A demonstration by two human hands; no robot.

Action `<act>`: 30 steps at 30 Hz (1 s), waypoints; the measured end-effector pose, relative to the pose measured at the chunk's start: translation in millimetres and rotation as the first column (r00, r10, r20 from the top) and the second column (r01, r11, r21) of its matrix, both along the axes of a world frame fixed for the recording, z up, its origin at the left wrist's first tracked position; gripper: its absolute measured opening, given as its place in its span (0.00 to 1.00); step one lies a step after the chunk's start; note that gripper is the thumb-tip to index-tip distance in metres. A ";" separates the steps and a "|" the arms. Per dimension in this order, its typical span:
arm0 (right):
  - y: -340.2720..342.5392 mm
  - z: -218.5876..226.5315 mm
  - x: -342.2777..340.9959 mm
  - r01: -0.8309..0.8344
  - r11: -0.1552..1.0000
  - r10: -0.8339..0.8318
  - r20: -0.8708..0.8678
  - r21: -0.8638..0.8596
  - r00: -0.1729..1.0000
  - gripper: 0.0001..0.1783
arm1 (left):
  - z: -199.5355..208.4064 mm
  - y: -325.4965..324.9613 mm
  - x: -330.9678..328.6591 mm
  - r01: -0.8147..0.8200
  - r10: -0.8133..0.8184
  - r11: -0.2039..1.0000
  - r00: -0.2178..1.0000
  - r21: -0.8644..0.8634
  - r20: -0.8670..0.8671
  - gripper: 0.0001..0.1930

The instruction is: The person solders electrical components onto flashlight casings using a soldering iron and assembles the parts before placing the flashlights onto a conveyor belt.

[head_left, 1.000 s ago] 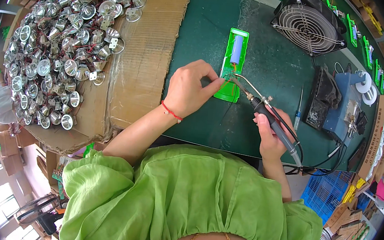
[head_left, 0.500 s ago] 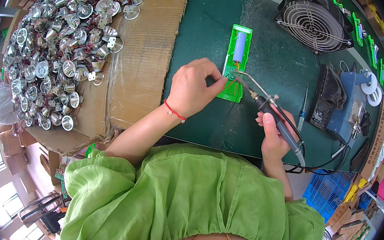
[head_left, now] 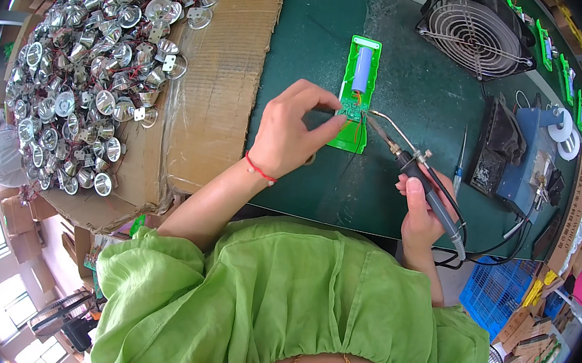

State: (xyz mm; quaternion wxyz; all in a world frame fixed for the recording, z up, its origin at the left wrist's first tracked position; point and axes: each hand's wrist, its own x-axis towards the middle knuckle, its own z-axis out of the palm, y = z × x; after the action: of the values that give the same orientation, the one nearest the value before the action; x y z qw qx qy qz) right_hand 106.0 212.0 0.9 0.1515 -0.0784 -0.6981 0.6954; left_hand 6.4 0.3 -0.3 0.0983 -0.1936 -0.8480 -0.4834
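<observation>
A bright green plastic housing (head_left: 346, 140) lies on the bench, with a blue cylindrical battery cell (head_left: 363, 70) in its upper part. Below the cell is a small green circuit board (head_left: 352, 112), joined by thin orange-red wires. My left hand (head_left: 288, 124) pinches the board's left edge between thumb and forefinger. My right hand (head_left: 420, 211) grips a soldering iron (head_left: 434, 202) with a thin metal solder-feed tube (head_left: 393, 123) alongside. The iron's tip and the tube's end point at the board's right edge; whether they touch it I cannot tell.
Many reflector lamp cups (head_left: 98, 62) are heaped on cardboard (head_left: 225, 68) at left. A black fan (head_left: 477, 34) with a wire guard stands at the far right. Near it are a screwdriver (head_left: 458, 172), a blue soldering unit (head_left: 527, 164) with a solder spool (head_left: 559, 126), and more green housings (head_left: 566, 78).
The circuit board now shows flatter and clearer between my left fingers. My right hand and the soldering iron have shifted slightly right and down, with the tip at the board's right edge.
</observation>
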 end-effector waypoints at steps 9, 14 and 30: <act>0.7 1.1 1.4 -0.026 1.000 0.026 0.000 0.008 1.000 0.15 | 1.7 -4.4 10.9 0.120 -0.130 0.992 0.948 0.050 0.292 0.06; 3.4 2.9 3.3 -0.014 1.000 0.014 0.017 0.002 1.000 0.15 | -8.3 -8.1 13.8 0.138 -0.167 0.981 0.959 0.134 0.230 0.06; -0.4 -5.5 -1.0 -0.068 0.992 0.062 0.061 0.108 0.996 0.14 | 2.1 5.1 4.7 0.021 0.001 0.996 0.970 -0.085 0.244 0.05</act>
State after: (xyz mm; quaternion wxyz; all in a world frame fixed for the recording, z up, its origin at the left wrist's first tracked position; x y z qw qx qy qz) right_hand 105.0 211.6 -4.6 0.1127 -0.0669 -0.7415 0.6581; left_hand 11.2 5.4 1.8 -0.0174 -0.1412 -0.8728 -0.4669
